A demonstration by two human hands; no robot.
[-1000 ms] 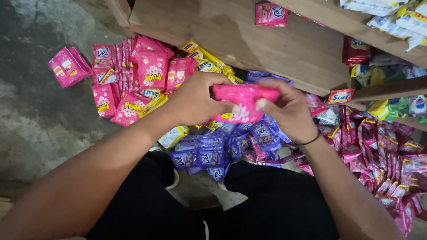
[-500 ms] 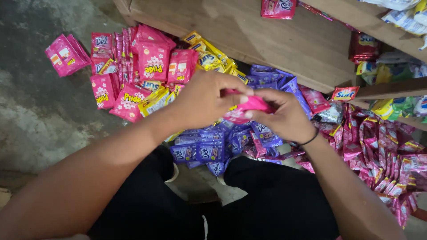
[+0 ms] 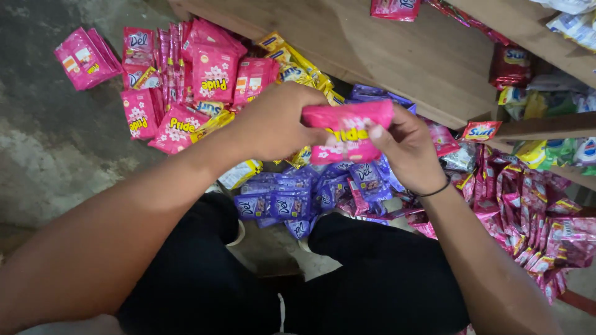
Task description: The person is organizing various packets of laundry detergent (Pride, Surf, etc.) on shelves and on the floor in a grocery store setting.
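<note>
Both hands, left [image 3: 276,124] and right [image 3: 406,149], had fingers clamped on one pink sachet [image 3: 347,131], held above purple sachets [image 3: 292,201] on the floor [image 3: 49,142].

Pink sachet [image 3: 349,131] glossy plastic; shelf [image 3: 397,56] matt wood; floor [image 3: 56,149] rough concrete.

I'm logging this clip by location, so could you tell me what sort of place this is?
Probably a small shop's stockroom or floor: heaps of pink sachets and purple sachets lie on a concrete floor beside wooden shelves, while both hands grip a pink sachet.
</note>
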